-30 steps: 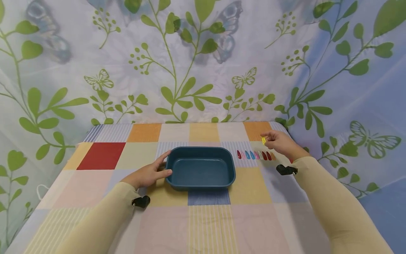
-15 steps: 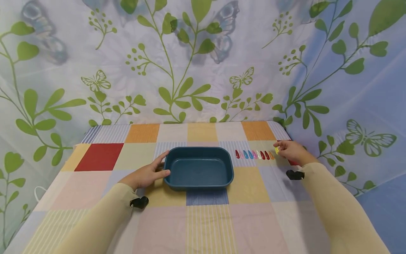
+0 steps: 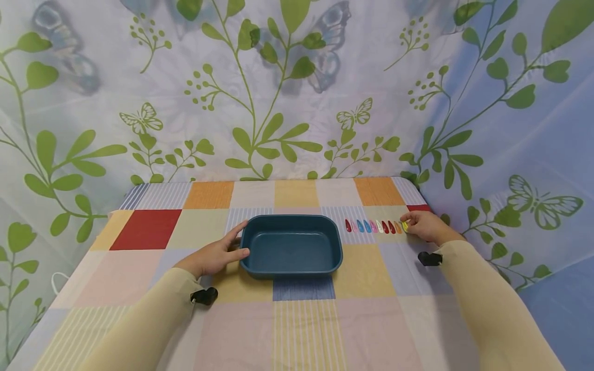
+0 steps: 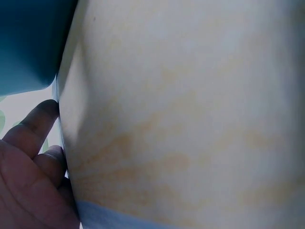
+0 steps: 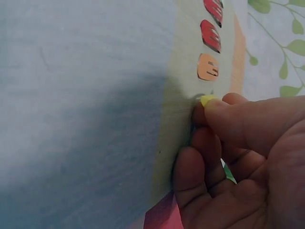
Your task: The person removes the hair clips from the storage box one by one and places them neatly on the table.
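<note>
My right hand (image 3: 428, 226) pinches a yellow snap hair clip (image 5: 207, 99) between thumb and index finger, low over the tablecloth. Most of the clip is hidden by the fingertips. Just left of it in the head view lies an orange hair clip (image 3: 398, 227), first in a row with dark red clips (image 5: 210, 36), a white one, pink ones and blue ones. My left hand (image 3: 211, 256) rests against the left side of a dark blue rectangular basin (image 3: 291, 250), thumb and index finger spread along its rim. Its other fingers show below the basin wall in the left wrist view.
A patchwork-patterned cloth (image 3: 297, 330) covers the table. Behind and to the right hang curtains (image 3: 287, 93) printed with leaves and butterflies. Black wrist devices (image 3: 430, 258) sit at both sleeves. A white cable loop (image 3: 58, 282) shows at the table's left edge.
My right hand has carried the yellow clip from above the row toward the right, then down beside the orange clip. The left hand and basin keep their places.
</note>
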### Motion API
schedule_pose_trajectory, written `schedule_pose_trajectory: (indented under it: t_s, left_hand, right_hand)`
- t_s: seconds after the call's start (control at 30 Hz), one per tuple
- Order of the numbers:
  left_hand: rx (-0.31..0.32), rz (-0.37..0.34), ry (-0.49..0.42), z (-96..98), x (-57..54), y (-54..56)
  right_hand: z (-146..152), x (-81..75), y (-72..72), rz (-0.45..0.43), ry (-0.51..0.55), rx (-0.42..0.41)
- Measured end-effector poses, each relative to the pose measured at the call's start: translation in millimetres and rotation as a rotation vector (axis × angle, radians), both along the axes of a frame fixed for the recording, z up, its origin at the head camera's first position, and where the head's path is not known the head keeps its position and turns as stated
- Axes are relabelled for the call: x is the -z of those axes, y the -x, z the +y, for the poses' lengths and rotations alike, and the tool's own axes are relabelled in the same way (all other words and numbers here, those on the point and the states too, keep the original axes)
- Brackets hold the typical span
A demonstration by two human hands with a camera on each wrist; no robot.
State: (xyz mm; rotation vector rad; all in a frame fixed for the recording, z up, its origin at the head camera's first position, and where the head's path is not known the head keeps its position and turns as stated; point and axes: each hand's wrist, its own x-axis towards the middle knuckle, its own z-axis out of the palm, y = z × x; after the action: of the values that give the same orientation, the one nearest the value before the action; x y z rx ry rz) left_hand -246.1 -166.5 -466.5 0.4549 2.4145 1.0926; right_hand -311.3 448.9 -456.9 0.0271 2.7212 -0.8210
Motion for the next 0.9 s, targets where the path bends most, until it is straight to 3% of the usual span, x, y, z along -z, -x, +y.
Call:
schedule_pose_trajectory:
  t_s: [0.23, 0.47, 0.73, 0.9]
  left_hand:
    - [0.002, -0.001, 0.000, 0.2, -0.2, 0.2]
    - [0.002, -0.008, -0.005, 1.1, 0.1, 0.6]
    - [-0.001, -0.006, -0.005, 1.1, 0.7, 0.0]
    - [-0.009, -0.014, -0.005, 2.4, 0.8, -0.9]
  right_hand:
    - [-1.8, -1.0, 0.9, 0.034, -0.072, -0.040]
    - [-3.5, -1.7, -1.4, 0.090, -0.051, -0.079]
    - [0.0, -1.2, 2.4, 0.022, -0.069, -0.044]
    - [0.6, -0.1, 3.7, 0.028, -0.101, -0.059]
